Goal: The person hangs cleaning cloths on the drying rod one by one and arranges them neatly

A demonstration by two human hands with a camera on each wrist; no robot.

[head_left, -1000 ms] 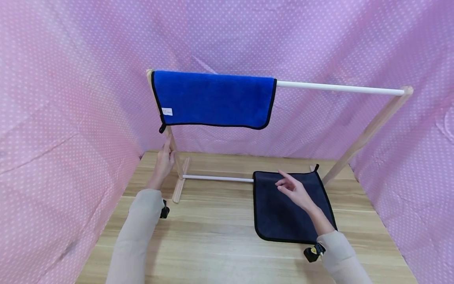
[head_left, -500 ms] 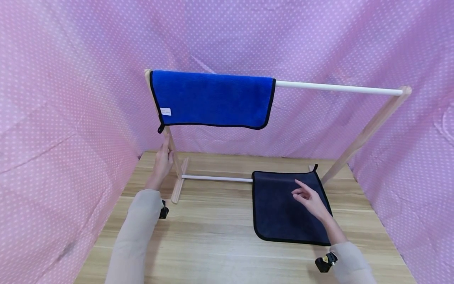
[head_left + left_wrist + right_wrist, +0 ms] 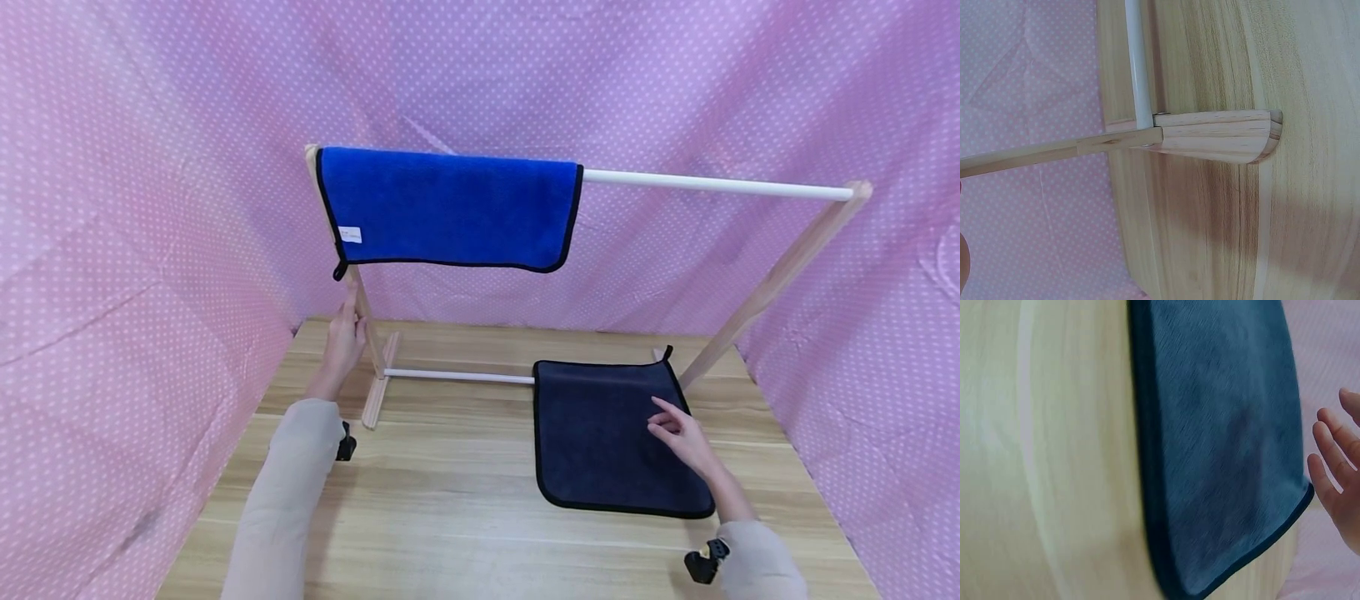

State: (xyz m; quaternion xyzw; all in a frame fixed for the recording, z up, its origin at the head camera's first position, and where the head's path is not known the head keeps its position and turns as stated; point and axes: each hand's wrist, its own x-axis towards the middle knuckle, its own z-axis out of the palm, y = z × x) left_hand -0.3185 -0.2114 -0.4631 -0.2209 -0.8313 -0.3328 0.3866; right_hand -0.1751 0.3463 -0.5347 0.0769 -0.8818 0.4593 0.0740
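A wooden rack with white rods stands on the table. My left hand [image 3: 345,340] holds its left post [image 3: 369,329] below a blue towel [image 3: 450,212]. That towel has black edging and a white label, and it hangs over the left part of the top rod [image 3: 712,183]. In the left wrist view only bits of the hand show beside the post [image 3: 1066,149]. A dark grey towel [image 3: 592,442] with black edging drapes over the right part of the lower rod [image 3: 457,377]. Above its right side hovers my right hand [image 3: 682,437], fingers loosely bent and holding nothing.
The right post [image 3: 780,275] rises behind the dark towel. One foot [image 3: 1222,134] of the rack lies flat on the wood-grain table [image 3: 435,500]. Pink dotted curtains [image 3: 480,75] enclose the back and both sides.
My right hand has drawn back to the right and toward me, over the dark grey towel. The left hand has stayed at the post, and both towels hang as before.
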